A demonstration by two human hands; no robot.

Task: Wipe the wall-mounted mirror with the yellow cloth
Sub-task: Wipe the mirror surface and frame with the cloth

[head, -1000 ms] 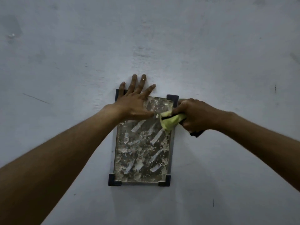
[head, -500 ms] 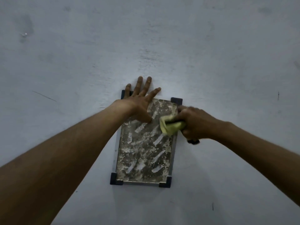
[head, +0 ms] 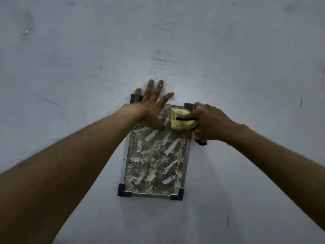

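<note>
Our left hand (head: 151, 110) lies flat with its fingers spread wide, pressing on the top left corner of the mirror (head: 154, 155) and the wall (head: 88, 67) above it. The mirror hangs on the wall and its glass is dirty with white smears. Our right hand (head: 209, 124) is squeezed tight around the yellow cloth (head: 182, 122), which touches the mirror's top right part.

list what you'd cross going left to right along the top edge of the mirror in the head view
left hand spread flat over the mirror's top-left corner → yellow cloth → top-right corner bracket → right hand, its grip closed on the cloth
</note>
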